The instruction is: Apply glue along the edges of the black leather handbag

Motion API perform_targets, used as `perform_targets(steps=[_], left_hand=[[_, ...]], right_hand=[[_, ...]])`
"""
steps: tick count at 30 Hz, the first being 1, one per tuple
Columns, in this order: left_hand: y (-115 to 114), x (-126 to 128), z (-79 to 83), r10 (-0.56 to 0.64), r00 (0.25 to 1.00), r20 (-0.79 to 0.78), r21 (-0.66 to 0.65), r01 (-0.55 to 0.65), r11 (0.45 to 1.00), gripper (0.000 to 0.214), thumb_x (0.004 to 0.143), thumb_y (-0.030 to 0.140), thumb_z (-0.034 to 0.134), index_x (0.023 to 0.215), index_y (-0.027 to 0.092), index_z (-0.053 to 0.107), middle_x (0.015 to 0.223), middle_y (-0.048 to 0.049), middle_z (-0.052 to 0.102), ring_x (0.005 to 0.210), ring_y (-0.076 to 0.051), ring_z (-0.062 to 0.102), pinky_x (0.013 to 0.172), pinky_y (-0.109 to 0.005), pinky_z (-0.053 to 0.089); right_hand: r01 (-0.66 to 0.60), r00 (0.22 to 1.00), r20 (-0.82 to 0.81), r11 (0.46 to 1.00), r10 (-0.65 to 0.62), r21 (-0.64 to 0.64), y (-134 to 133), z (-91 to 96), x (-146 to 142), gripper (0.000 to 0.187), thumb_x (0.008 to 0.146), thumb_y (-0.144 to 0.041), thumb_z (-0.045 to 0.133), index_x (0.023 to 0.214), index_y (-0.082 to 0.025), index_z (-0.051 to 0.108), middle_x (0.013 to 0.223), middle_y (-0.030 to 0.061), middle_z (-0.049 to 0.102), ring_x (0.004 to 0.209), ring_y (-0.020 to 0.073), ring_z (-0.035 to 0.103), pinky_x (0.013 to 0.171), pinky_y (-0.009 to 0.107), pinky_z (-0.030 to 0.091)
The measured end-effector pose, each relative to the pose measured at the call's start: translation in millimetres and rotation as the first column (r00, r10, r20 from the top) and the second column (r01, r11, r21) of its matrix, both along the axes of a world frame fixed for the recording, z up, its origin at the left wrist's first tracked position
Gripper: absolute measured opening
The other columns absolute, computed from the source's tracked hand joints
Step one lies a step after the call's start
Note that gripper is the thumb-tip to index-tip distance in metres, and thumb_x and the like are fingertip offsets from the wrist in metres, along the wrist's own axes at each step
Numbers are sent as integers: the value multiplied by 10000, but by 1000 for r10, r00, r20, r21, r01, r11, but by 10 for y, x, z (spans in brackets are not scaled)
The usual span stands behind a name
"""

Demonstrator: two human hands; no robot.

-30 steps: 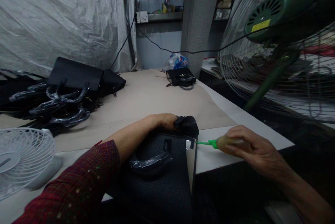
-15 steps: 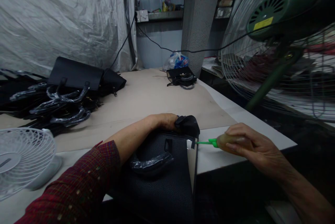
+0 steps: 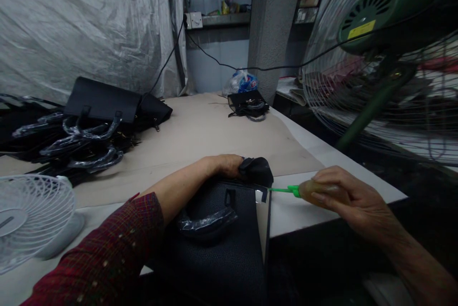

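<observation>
A black pebbled handbag (image 3: pixel 222 258) stands at the near table edge, its handle (image 3: pixel 207 222) wrapped in clear plastic. My left hand (image 3: pixel 231 166) is closed on the bag's far upper edge beside a folded black flap (image 3: pixel 260 171), with its fingertips partly hidden. In my right hand (image 3: pixel 352 201) is a squeeze glue bottle (image 3: pixel 322 194), amber, with a thin green nozzle (image 3: pixel 282 190). The nozzle tip meets the bag's upper right corner, near a small white patch (image 3: pixel 258 195) on the beige side strip (image 3: pixel 263 225).
Black handbags (image 3: pixel 103 100) lie heaped at the left behind a white fan (image 3: pixel 36 220). Another black bag (image 3: pixel 248 104) rests at the table's (image 3: pixel 200 124) far end near a plastic bag (image 3: pixel 243 81). A large green fan (image 3: pixel 372 15) stands at the right.
My right hand has shifted slightly, and the nozzle tip has moved a little up and right to the bag's corner. My left hand and the bag stay in place.
</observation>
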State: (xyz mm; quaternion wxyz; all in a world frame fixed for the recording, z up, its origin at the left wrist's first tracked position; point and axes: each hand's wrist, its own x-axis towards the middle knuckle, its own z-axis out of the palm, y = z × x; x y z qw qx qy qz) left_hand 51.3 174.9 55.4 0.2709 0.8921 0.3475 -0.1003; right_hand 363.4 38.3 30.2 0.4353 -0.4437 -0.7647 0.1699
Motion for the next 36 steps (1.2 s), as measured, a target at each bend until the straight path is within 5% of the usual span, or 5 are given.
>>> perform_targets(steps=[15, 27, 36], left_hand=[[-30, 4, 34, 13, 1000, -13, 15, -13, 1000, 135, 947, 256, 759, 1041, 161, 745, 1054, -28, 756, 983, -198, 670, 829, -239, 495], [-63, 7, 88, 17, 1000, -12, -10, -17, 1000, 154, 945, 249, 733, 1076, 171, 749, 1086, -28, 759, 1005, -209, 678, 900, -265, 521], [-33, 5, 34, 11, 1000, -19, 6, -11, 1000, 150, 950, 238, 742, 1072, 152, 747, 1088, -45, 760, 1014, -214, 678, 887, -260, 515]], right_hand=[[-17, 1000, 1, 996, 17, -87, 5, -17, 42, 246, 914, -528, 777, 1028, -320, 709, 1025, 25, 688, 933, 270, 679, 776, 405, 543], [-14, 999, -37, 1000, 14, 23, -10, -51, -34, 159, 939, -424, 756, 1060, -338, 698, 1023, 33, 677, 943, 274, 667, 802, 429, 560], [-49, 999, -27, 997, 48, -60, -53, -88, 7, 180, 926, -438, 771, 1049, -328, 700, 1019, 26, 687, 925, 258, 680, 772, 389, 568]])
